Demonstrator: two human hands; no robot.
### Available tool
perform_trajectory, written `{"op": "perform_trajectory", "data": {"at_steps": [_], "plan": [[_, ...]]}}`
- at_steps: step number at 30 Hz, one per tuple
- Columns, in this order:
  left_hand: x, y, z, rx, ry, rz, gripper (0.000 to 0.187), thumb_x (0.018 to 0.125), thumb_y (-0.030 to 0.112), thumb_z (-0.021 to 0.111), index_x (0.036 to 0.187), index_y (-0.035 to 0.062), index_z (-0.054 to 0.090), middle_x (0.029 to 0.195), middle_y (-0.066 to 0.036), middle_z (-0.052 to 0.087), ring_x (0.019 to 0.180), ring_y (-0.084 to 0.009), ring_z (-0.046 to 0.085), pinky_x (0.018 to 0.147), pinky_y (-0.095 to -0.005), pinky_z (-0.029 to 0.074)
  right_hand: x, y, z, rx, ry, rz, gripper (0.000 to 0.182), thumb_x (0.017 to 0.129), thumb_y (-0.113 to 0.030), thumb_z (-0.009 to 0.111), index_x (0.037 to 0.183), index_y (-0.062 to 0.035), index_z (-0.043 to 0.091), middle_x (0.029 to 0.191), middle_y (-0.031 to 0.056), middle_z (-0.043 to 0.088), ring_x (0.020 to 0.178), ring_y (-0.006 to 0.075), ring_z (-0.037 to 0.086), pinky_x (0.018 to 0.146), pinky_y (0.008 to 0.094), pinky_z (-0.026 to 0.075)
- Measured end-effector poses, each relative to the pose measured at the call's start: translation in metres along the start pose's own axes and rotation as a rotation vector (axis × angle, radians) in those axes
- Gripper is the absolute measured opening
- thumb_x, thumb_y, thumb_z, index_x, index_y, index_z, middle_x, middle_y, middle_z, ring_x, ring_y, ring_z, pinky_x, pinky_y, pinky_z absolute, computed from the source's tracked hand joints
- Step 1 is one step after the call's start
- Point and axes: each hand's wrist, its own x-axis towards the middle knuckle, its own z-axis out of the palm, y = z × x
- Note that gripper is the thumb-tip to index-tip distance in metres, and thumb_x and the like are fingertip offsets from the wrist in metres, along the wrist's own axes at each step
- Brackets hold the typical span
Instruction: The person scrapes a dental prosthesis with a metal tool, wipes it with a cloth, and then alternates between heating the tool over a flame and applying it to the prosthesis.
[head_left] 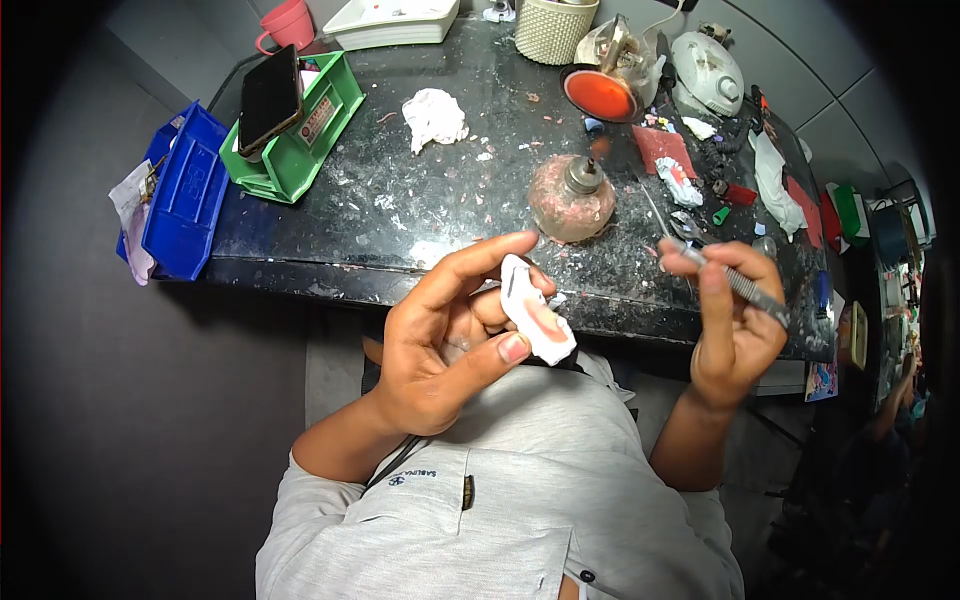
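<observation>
A white cast piece with a pink patch [540,318] is pinched between the thumb and fingers of my left hand [440,340], above the table's front edge. My right hand [735,320] grips a metal tool [740,283] with a ridged handle, its thin tip pointing up and left, away from the cast. Beyond both hands stands a round glass burner [572,200] with a metal collar, pink residue on its sides. No flame can be made out for certain.
A green bin [310,135] holding a phone [270,100] and a blue bin [187,200] are at the left. White lump [434,118], white tray [392,25], basket [553,32], red round-faced device [602,95] stand behind. Scraps and pink sheets [664,150] lie right.
</observation>
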Motion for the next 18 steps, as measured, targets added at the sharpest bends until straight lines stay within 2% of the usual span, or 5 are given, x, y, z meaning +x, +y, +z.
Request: {"op": "perform_trajectory", "data": {"at_steps": [1, 2, 5, 8, 18], "plan": [[0.000, 0.002, 0.003, -0.033, 0.067, -0.072, 0.067, 0.090, 0.004, 0.064, 0.147, -0.0110, 0.033, 0.126, -0.025, 0.055, 0.104, -0.0215, 0.064, 0.093, -0.0335, 0.054, -0.002, -0.003, 0.004, 0.078, -0.062, -0.018, 0.016, 0.098, 0.000, 0.055, 0.111, 0.0093, 0.056, 0.093, 0.0239, 0.071, 0.090, 0.0310, 0.073, 0.088, 0.0386, 0.058], [0.000, 0.004, 0.002, -0.032, 0.068, -0.072, 0.067, 0.090, 0.004, 0.064, 0.147, -0.0110, 0.033, 0.126, -0.025, 0.055, 0.104, -0.0215, 0.064, 0.093, -0.0335, 0.054, -0.005, -0.012, 0.007, 0.116, -0.103, 0.027, 0.018, 0.098, -0.004, 0.059, 0.107, 0.0108, 0.061, 0.096, 0.0248, 0.071, 0.093, 0.0333, 0.073, 0.090, 0.0417, 0.057], [0.001, 0.011, 0.001, -0.108, 0.016, -0.211, 0.067, 0.090, 0.011, 0.058, 0.146, -0.0160, 0.034, 0.126, -0.028, 0.059, 0.102, -0.0186, 0.065, 0.088, -0.0276, 0.054, -0.001, -0.021, 0.017, 0.092, -0.272, -0.119, 0.022, 0.094, -0.014, 0.068, 0.094, 0.0085, 0.069, 0.100, 0.0249, 0.072, 0.102, 0.0394, 0.070, 0.095, 0.0472, 0.054], [0.000, 0.008, 0.001, -0.153, 0.020, -0.237, 0.065, 0.090, 0.009, 0.056, 0.145, -0.0178, 0.034, 0.124, -0.027, 0.060, 0.098, -0.0183, 0.066, 0.084, -0.0268, 0.054, -0.005, -0.024, 0.023, 0.113, -0.386, -0.099, 0.019, 0.093, -0.011, 0.069, 0.096, 0.0076, 0.069, 0.097, 0.0246, 0.072, 0.106, 0.0397, 0.069, 0.095, 0.0479, 0.054], [-0.001, 0.013, 0.000, -0.155, -0.021, -0.219, 0.065, 0.089, 0.009, 0.056, 0.142, -0.0204, 0.035, 0.123, -0.028, 0.062, 0.098, -0.0194, 0.067, 0.084, -0.0269, 0.054, -0.010, -0.024, 0.031, 0.127, -0.437, -0.079, 0.015, 0.093, -0.007, 0.067, 0.097, 0.0075, 0.069, 0.096, 0.0236, 0.073, 0.107, 0.0401, 0.069, 0.097, 0.0486, 0.054]]}}
